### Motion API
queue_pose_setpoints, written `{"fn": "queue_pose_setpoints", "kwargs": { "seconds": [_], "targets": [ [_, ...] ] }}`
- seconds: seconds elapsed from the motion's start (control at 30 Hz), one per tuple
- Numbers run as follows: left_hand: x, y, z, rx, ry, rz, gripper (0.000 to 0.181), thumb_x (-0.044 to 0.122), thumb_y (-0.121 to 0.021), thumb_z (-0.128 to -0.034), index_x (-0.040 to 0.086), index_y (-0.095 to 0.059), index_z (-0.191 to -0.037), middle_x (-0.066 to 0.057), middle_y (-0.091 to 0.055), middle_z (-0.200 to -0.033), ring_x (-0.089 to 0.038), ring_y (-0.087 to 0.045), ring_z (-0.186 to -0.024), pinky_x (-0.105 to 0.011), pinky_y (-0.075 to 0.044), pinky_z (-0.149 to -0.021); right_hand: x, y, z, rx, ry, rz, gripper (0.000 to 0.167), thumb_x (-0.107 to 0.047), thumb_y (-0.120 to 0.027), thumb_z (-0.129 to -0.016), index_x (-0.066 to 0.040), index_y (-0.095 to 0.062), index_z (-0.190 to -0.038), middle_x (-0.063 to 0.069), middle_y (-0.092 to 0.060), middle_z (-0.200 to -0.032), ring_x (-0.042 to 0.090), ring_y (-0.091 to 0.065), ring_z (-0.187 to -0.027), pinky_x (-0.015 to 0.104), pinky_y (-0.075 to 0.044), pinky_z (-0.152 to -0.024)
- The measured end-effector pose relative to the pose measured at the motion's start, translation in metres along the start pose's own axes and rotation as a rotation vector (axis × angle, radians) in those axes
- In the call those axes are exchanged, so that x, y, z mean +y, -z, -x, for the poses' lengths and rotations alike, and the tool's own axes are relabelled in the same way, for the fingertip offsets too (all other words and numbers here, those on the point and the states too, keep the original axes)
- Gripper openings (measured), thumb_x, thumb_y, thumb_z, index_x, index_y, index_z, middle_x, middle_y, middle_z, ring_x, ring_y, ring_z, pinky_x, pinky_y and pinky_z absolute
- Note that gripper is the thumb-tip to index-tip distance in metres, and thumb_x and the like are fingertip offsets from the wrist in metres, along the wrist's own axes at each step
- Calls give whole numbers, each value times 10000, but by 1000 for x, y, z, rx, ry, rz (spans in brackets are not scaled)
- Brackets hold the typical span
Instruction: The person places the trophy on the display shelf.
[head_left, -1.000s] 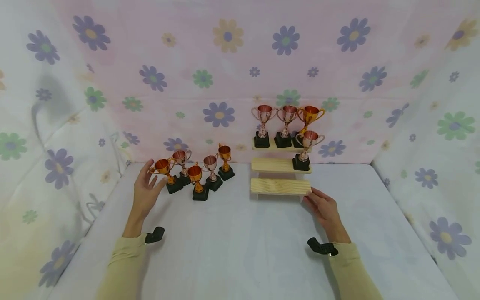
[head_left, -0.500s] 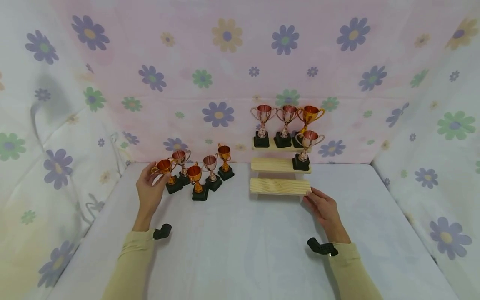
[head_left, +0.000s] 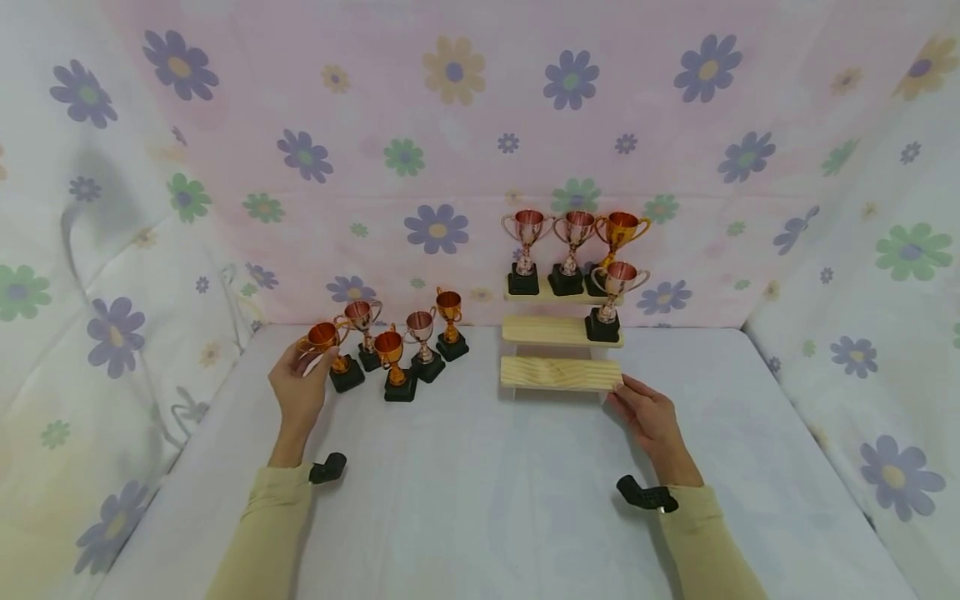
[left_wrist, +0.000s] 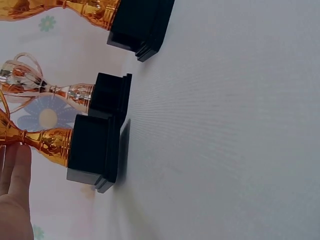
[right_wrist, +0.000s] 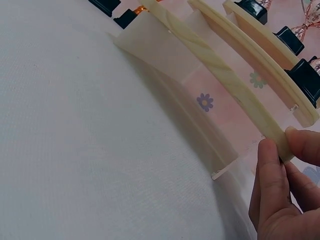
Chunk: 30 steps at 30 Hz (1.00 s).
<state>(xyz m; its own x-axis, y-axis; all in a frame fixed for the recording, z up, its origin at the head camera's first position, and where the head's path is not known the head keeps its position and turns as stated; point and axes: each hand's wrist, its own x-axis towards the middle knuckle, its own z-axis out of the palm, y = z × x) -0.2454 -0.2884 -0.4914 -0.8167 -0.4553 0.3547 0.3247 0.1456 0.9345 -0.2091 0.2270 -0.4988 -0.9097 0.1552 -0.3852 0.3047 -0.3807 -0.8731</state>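
At the left of the table my left hand [head_left: 300,387] holds a gold trophy [head_left: 325,337] by its cup, thumb on the near side. Its black base [left_wrist: 92,150] is at or just above the cloth; I cannot tell which. Close behind it stands a rose-gold trophy [head_left: 361,317]. To its right are another gold trophy [head_left: 391,348], a rose-gold trophy [head_left: 422,327] and a gold trophy [head_left: 449,308]. My right hand [head_left: 649,417] pinches the right end of the lowest board [right_wrist: 235,90] of a three-step wooden display stand [head_left: 558,373] between thumb and fingers.
On the stand's top step are two rose-gold trophies [head_left: 527,233] and a gold trophy [head_left: 621,229]. One rose-gold trophy [head_left: 618,283] stands at the right end of the middle step [head_left: 543,331]. Flowered cloth [head_left: 450,158] hangs behind and at both sides of the white-covered table [head_left: 480,500].
My left hand has closed round the cup of the leftmost gold trophy. That trophy has since shifted slightly left and toward me. The right hand stays on the stand.
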Motion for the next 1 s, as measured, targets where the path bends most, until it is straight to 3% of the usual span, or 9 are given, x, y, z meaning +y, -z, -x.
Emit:
{"fn": "queue_pose_setpoints", "kwargs": {
  "seconds": [0.27,0.5,0.6,0.77,1.0],
  "targets": [
    [15,12,12,73,-29,98,374,-54,-774,-852,-73,-672,-1211,23,-696,-1062,-90,-687,-927,-132,-578,-810,-1,1,0,-25,9,1,574,-26,-587,-1016,49,-359,-1537,-90,-671,-1011,20,-692,-932,203,-558,-948],
    [40,24,23,79,-90,123,314,-33,-756,-878,-53,-689,-1185,-19,-697,-1072,-121,-689,-953,-148,-576,-850,-1,1,1,-26,13,-25,596,-3,-596,-1005,56,-341,-1541,-102,-690,-964,22,-698,-926,195,-566,-927],
    [53,26,28,70,-110,173,307,-50,-745,-881,-81,-684,-1180,-47,-699,-1065,-145,-691,-940,-164,-579,-862,-1,1,2,-26,18,-32,600,-4,-604,-1001,62,-343,-1538,-94,-685,-971,25,-699,-928,196,-568,-923],
    [75,24,35,21,-131,263,282,-110,-723,-870,-81,-689,-1149,-66,-707,-1046,-154,-699,-921,-186,-586,-858,-2,2,2,-26,12,-47,594,2,-592,-1004,64,-340,-1538,-90,-695,-964,31,-702,-921,195,-574,-908],
    [103,7,47,-130,-220,255,321,-177,-692,-856,-117,-672,-1171,-35,-721,-1054,-131,-695,-944,-178,-585,-854,-2,2,2,-45,12,-43,596,-3,-580,-1013,63,-322,-1546,-106,-690,-952,16,-692,-925,188,-563,-927]
  ]
}}
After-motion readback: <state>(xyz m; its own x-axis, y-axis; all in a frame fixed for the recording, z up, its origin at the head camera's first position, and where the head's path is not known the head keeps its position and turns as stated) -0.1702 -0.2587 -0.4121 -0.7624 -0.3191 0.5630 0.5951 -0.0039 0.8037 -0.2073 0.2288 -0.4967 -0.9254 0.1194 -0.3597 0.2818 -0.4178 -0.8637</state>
